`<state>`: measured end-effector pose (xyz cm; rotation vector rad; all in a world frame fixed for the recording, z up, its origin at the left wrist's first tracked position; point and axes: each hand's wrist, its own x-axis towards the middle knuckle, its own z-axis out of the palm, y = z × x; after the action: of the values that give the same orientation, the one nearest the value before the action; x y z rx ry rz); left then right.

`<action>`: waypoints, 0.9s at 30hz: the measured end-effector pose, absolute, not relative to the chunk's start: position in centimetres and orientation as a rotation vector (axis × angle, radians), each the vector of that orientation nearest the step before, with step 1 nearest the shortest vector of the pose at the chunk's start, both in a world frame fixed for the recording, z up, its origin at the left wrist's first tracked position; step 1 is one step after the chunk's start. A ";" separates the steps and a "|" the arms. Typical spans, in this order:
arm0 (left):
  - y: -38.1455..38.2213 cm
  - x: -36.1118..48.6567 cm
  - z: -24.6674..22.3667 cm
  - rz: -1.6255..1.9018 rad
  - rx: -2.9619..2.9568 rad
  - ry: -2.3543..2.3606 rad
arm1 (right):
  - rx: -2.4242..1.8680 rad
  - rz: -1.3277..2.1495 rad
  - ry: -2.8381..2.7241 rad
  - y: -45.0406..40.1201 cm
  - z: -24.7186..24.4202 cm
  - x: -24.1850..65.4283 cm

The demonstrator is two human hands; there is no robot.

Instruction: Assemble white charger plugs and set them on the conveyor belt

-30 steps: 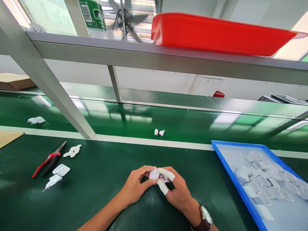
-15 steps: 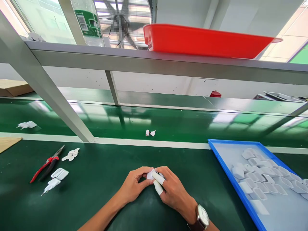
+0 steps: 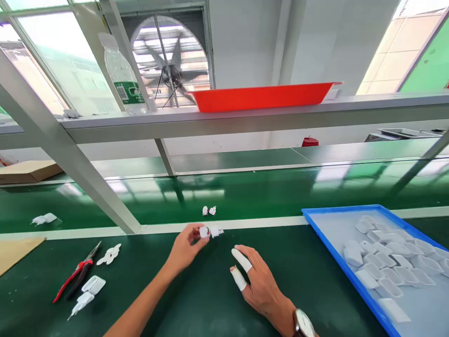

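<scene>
White covers (image 3: 242, 260) sheathe two fingertips of the right hand (image 3: 261, 283), whose fingers are spread apart above the dark green desk (image 3: 199, 299). The left hand (image 3: 185, 245) pinches a small white part (image 3: 204, 232) between its fingers near the desk's pale far edge (image 3: 259, 223). Just past that edge, two little white pieces (image 3: 205, 211) lie on a glossy green surface (image 3: 266, 196). To the left, red-and-black pliers (image 3: 83, 267) rest beside white plastic parts (image 3: 94, 285); to the right, a blue-rimmed tray (image 3: 333, 222) holds many shallow white pieces (image 3: 389, 286).
</scene>
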<state>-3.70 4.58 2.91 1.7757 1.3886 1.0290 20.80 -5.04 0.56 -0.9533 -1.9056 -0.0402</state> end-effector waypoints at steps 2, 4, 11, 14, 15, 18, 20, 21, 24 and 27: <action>9.0 -6.0 3.7 1.081 1.777 1.598 | -0.970 -0.109 -1.899 -4.9 0.3 20.9; 12.7 -8.1 4.1 1.094 1.753 1.777 | -0.974 -0.154 -1.931 -4.8 0.0 20.9; 14.9 -10.7 2.8 1.033 1.887 2.132 | -0.943 -0.208 -2.049 -4.8 -1.7 20.6; 13.8 -8.6 2.1 1.006 2.111 2.046 | -0.964 -0.224 -2.082 -4.7 -1.7 20.3; 13.7 -7.7 1.9 0.977 2.173 1.988 | -0.973 -0.215 -2.096 -4.8 -1.5 20.2; 14.1 -5.0 1.7 0.897 2.216 1.915 | -1.019 -0.179 -2.127 -4.8 0.0 20.2; 15.2 -3.9 1.8 0.864 2.153 1.951 | -1.097 -0.202 -2.129 -4.8 1.5 21.2; 15.8 -3.6 2.0 0.850 2.133 1.949 | -1.149 -0.223 -2.130 -5.0 2.4 22.1; 17.0 -3.4 2.5 0.843 2.124 1.885 | -1.484 -0.261 -2.100 -6.4 5.0 27.1; 15.6 -2.9 2.5 0.893 2.137 1.741 | -2.225 -0.152 -1.841 -9.6 6.6 34.0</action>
<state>-2.92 15.60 2.54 2.1369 1.7408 0.8925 34.03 -9.62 6.60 -2.2249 -1.8413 -0.1518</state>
